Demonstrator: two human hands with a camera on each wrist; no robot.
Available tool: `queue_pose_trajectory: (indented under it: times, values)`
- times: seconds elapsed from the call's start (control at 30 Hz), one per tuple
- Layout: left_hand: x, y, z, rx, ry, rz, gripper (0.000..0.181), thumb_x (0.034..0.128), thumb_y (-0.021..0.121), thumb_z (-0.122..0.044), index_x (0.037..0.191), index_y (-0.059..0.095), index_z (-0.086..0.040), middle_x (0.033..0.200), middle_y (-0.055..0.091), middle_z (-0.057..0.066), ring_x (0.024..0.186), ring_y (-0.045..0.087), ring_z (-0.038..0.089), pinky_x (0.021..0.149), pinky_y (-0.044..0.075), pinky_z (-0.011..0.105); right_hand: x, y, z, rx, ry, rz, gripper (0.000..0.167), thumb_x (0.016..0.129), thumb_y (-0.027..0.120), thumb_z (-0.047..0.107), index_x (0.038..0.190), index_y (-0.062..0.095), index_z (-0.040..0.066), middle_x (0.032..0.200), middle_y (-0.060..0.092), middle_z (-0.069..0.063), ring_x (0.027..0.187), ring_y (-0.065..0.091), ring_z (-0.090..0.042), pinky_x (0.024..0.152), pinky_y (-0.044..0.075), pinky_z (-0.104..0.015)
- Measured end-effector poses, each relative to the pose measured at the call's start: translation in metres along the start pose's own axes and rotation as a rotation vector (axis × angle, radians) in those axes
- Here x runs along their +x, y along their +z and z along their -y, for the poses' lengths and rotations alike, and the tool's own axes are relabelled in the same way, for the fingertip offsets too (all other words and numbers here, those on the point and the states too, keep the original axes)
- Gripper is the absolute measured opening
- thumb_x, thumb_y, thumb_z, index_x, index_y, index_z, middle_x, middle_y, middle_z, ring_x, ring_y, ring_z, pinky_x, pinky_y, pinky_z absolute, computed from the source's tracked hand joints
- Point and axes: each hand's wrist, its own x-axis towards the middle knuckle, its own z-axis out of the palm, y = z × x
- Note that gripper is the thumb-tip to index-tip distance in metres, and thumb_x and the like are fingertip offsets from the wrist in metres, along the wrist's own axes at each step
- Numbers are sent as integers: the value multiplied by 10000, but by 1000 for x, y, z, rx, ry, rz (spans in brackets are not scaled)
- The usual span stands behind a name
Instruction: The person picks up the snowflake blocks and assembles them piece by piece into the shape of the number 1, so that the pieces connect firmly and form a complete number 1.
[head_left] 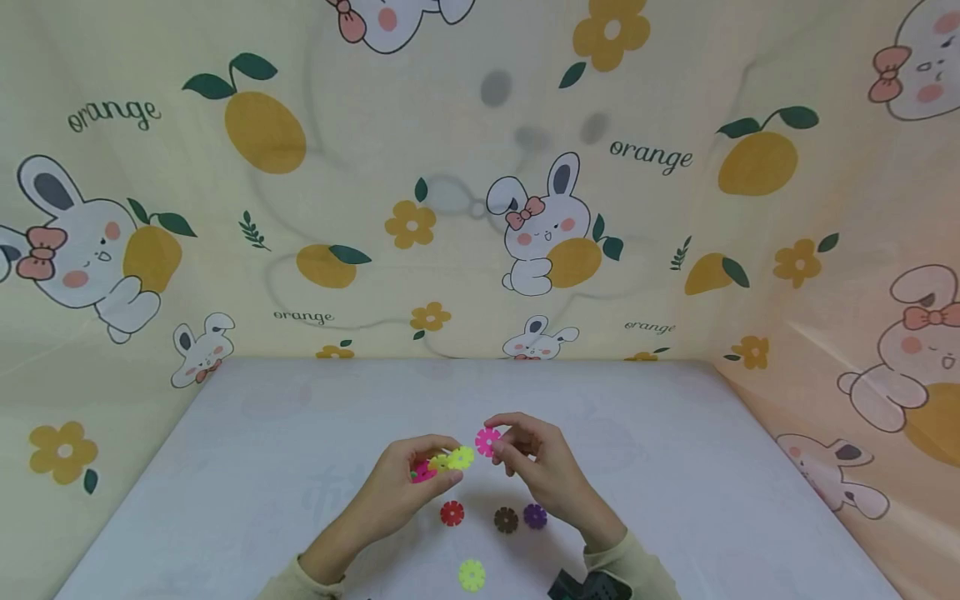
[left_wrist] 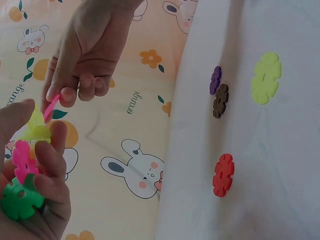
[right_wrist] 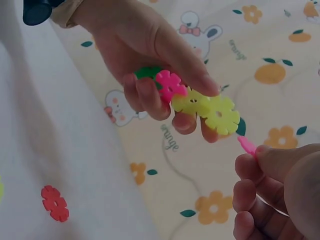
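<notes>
Holds in the left hand (head_left: 392,485), with thumb and curled fingers grasping, a row of four notched, flower-shaped discs: a green disc (left_wrist: 20,202) deepest in the palm, next a pink disc (right_wrist: 167,80), then a deeper yellow disc (right_wrist: 187,106), and at the outer end a light yellow disc (right_wrist: 228,120) sticking out past the fingertips. Cannot tell slotted joints from mere overlap along the row. Pinches between thumb and forefinger of the right hand (head_left: 547,468) a single pink disc (head_left: 487,433), near the light yellow disc but apart from it. Holds both hands up above the counter (head_left: 300,417), about midway between its left and right edges, well apart from the far edge. Has four more discs lying flat on the counter, well apart from both far corners: a red disc (head_left: 452,520); toward the right edge from there, a brown disc (head_left: 506,513) and, just beside it, a purple disc (head_left: 535,510); and a lime disc (head_left: 472,568), farthest of all from the far edge. Shows a black object (head_left: 588,586) by the right sleeve (head_left: 633,567), partly cut off and too unclear to name. Shows also a cream printed cloth (head_left: 450,275) rising beyond the far edge.
</notes>
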Motion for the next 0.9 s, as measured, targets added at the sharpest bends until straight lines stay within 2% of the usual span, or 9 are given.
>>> queue_pose_trajectory:
  times: [0.23, 0.4, 0.6, 0.83, 0.9]
  values:
    - [0, 0, 0, -33, -7, 23, 351, 922, 750, -296, 1200, 692, -89, 993, 701, 87, 665, 565, 114, 592, 512, 209, -2, 1, 5, 1, -24, 15, 233, 995, 635, 118, 1226, 642, 86, 816, 684, -152, 645, 576, -83, 617, 524, -252]
    - [-1, -1, 0, -39, -5, 35, 353, 927, 743, -294, 1211, 688, -90, 955, 691, 70, 616, 542, 90, 571, 499, 209, -3, 2, 7, -10, -28, 13, 241, 995, 637, 124, 1236, 639, 121, 817, 687, -115, 646, 580, -73, 628, 538, -261]
    - [-1, -1, 1, -51, -5, 45, 360, 937, 731, -302, 1220, 684, -86, 934, 697, 73, 624, 568, 106, 585, 519, 224, -3, 2, 9, -34, -5, 19, 258, 995, 642, 148, 1252, 636, 163, 839, 690, -92, 660, 601, -95, 647, 550, -284]
    - [0, 0, 2, -52, 0, 50, 352, 949, 716, -303, 1223, 682, -86, 948, 719, 82, 684, 620, 227, 601, 525, 230, -4, 4, 10, -106, 13, 30, 302, 983, 658, 160, 1281, 633, 205, 859, 690, -16, 689, 613, -106, 652, 527, -246]
    - [0, 0, 3, -49, 3, 50, 347, 952, 711, -298, 1225, 679, -87, 946, 724, 83, 680, 619, 206, 600, 523, 228, -5, 4, 11, -119, 13, 30, 315, 981, 661, 157, 1290, 631, 208, 860, 684, -2, 694, 618, -121, 658, 530, -244]
